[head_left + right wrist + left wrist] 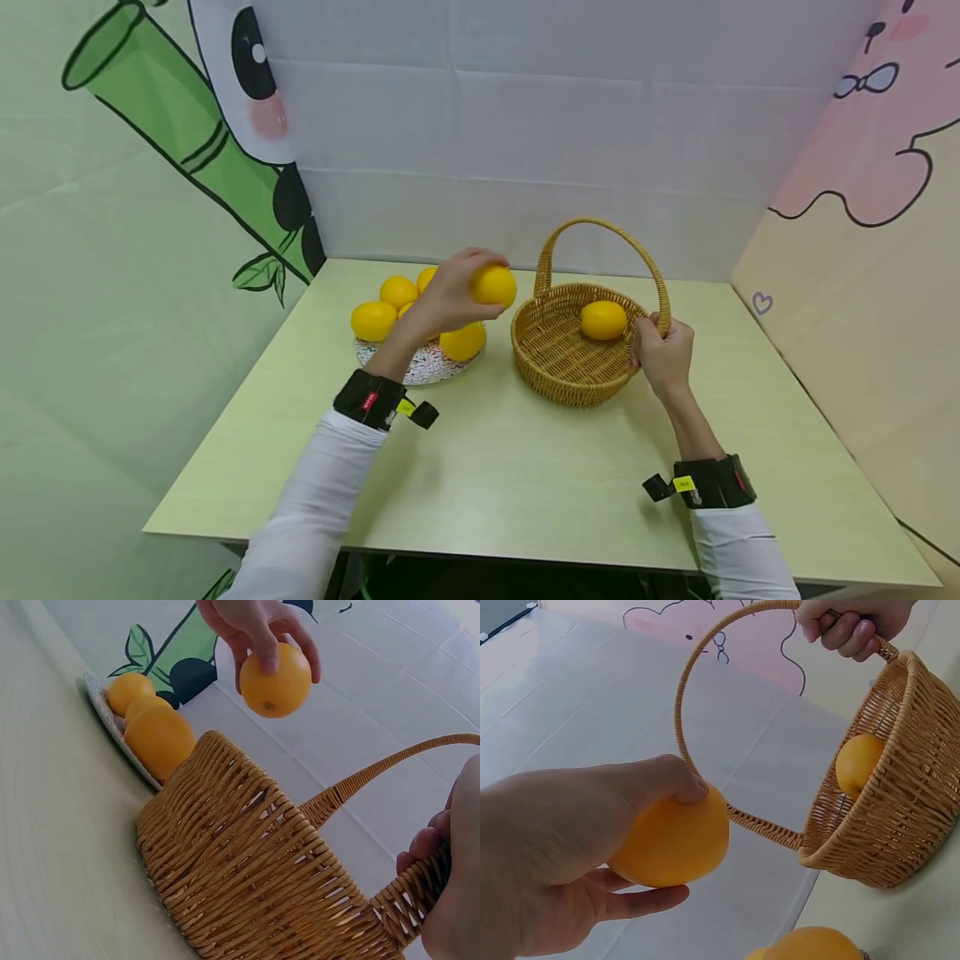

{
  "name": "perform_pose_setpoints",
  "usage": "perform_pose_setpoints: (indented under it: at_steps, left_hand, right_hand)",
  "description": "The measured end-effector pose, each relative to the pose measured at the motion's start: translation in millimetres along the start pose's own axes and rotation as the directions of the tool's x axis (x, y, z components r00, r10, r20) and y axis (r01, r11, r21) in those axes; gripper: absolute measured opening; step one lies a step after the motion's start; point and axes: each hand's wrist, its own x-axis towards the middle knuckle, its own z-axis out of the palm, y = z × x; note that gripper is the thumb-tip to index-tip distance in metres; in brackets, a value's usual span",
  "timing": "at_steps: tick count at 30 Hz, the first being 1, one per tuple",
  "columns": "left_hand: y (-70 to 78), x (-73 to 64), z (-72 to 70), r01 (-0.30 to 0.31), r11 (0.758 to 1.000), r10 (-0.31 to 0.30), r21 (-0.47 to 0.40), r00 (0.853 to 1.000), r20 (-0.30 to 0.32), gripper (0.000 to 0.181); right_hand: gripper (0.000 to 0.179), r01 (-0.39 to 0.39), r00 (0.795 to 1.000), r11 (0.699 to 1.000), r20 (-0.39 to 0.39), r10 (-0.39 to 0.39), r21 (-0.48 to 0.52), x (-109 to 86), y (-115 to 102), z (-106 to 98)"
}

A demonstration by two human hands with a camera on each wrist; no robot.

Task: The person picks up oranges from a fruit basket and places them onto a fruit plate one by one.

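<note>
My left hand [448,298] holds a yellow-orange orange [493,286] between thumb and fingers, raised between the plate and the basket. In the left wrist view the thumb lies over the top of this orange [676,838], with fingers beneath it. A wicker basket [566,388] with a tall arched handle stands on the table to the right. My right hand [666,357] grips the lower right end of that handle. Inside the basket lies one orange [603,320]. Several more oranges [373,322] sit on a speckled plate [429,368], partly hidden behind my left hand and wrist.
The pale table [517,483] runs back to a light grey cloth wall [480,125]. Printed cartoon sheets flank it, a green bamboo [187,125] at left and a pink figure [862,158] at right. Black bands [369,398] with small tabs circle both wrists.
</note>
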Motion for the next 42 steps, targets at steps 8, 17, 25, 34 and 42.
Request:
perform_pose_setpoints:
  at_steps: [8,17,25,34,42]
  left_hand:
    - [-22.1,-28.0,-18.6,0.091,0.996,-0.091,0.015,0.995,0.032,0.067]
    - [-43.2,-58.5,-28.3,0.157,0.987,-0.161,0.043,0.981,0.108,0.064]
    - [-54.6,-78.7,-31.1,0.179,0.979,-0.194,0.096,0.963,0.187,0.064]
    - [-67.2,-90.8,-26.9,0.213,0.967,-0.244,0.138,0.928,0.281,0.063]
    - [-76.8,-94.9,-21.1,0.224,0.965,-0.257,0.138,0.914,0.313,0.063]
  right_hand:
    - [0.047,-0.005,1.0,1.0,0.003,0.005,-0.003,-0.9,-2.1,-0.4]
    - [0.047,0.002,1.0,1.0,0.0,-0.002,-0.004,-0.5,-1.8,-0.7]
    - [0.047,0.003,1.0,1.0,-0.006,-0.003,-0.011,-0.1,-2.0,0.6]
    - [0.046,0.009,1.0,1.0,-0.008,-0.01,-0.02,1.0,-0.2,1.0]
    - [0.047,0.009,1.0,1.0,-0.004,-0.009,-0.018,1.4,2.2,0.7]
